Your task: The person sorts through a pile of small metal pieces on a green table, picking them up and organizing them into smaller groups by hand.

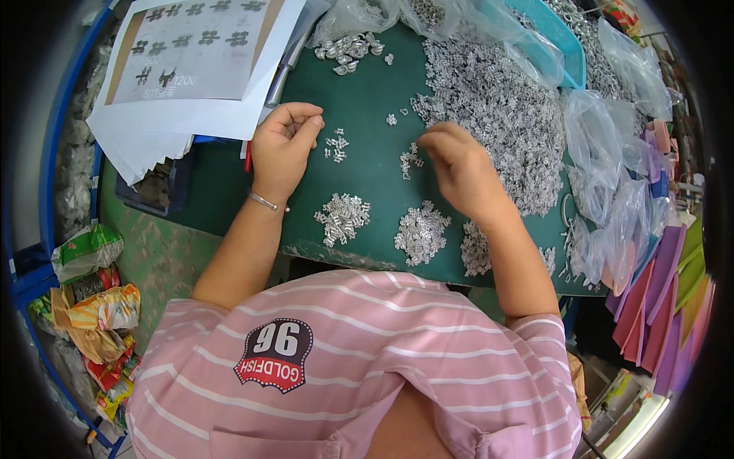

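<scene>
My left hand [284, 149] rests over the green tabletop [367, 115] with its fingers curled and thumb pressed to the forefinger; anything in that pinch is too small to see. Beside it lies a loose cluster of small silver metal pieces [336, 145]. My right hand [465, 170] is bent downward, fingers together, its tips at the edge of another small cluster of silver pieces [410, 161]. What those fingertips hold, if anything, is hidden. Closer to me are a heap of silver pieces [342, 219], a second heap [422, 233] and a third heap [475, 249], partly behind my right forearm.
A large spread of silver pieces [505, 115] covers the table's right side, with a turquoise tray [562, 38] behind. Clear plastic bags [600, 145] lie at the right edge. Printed sheets [191, 53] lie at the far left, above a dark bin [145, 195]. Curved silver parts [348, 50] sit at the back.
</scene>
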Tool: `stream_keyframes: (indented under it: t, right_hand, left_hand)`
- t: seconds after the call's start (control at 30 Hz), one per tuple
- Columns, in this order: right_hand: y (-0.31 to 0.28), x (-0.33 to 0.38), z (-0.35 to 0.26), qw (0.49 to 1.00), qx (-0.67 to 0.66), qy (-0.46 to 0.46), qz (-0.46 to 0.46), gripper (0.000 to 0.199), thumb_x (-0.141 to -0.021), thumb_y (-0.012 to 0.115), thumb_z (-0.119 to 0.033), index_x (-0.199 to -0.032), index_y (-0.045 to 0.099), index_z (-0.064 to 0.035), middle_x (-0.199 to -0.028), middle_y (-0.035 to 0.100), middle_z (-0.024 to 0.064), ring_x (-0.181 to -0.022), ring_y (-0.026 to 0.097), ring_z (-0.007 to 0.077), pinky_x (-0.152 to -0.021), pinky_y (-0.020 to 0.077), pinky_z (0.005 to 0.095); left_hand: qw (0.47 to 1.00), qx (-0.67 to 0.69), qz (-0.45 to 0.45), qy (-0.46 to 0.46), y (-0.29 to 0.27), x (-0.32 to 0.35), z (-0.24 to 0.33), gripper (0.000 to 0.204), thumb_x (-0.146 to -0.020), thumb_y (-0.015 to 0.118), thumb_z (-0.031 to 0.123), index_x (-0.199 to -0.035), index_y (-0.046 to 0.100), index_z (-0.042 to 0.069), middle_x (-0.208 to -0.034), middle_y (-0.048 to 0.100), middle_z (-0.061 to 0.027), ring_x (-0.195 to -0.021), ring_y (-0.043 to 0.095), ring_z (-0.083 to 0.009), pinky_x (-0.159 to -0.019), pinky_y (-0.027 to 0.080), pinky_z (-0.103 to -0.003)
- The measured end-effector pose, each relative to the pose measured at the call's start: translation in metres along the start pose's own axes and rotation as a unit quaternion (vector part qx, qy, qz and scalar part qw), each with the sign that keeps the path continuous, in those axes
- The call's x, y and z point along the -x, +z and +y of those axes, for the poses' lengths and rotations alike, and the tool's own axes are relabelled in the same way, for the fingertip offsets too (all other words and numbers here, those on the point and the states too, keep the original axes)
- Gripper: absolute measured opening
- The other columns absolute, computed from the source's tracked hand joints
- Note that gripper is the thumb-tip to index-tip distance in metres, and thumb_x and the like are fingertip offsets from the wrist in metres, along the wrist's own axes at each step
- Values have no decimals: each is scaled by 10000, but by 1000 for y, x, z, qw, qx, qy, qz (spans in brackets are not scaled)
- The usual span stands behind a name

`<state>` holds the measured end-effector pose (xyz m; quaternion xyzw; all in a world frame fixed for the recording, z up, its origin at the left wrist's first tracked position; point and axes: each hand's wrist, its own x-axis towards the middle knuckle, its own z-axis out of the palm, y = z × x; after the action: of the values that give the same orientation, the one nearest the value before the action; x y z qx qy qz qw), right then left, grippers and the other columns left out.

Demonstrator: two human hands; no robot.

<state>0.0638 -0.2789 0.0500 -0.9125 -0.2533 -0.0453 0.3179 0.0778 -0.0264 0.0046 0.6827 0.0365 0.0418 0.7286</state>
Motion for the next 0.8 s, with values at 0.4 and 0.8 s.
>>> stream_keyframes:
  t: [0.4,0.8]
  right_hand:
    - [2,5,3,996,-45,78,-3,172,-753,620,29,-918,614,-19,-824,592,148,-776,590,349,-686,480,410]
    - [18,-8,1,996,68,57,-31,85,-754,642,-2,-834,612,-11,-851,558,134,-827,578,335,-718,481,407]
  left_hand:
    - [1000,-14,-3,-2,0,-1,1,116,-854,622,28,-967,633,5,-805,639,-18,-607,502,-33,-526,369,-158]
    - [1000,7,-4,-8,-1,-1,2,125,-839,620,-4,-963,626,-21,-801,642,-29,-627,533,-43,-559,426,-166]
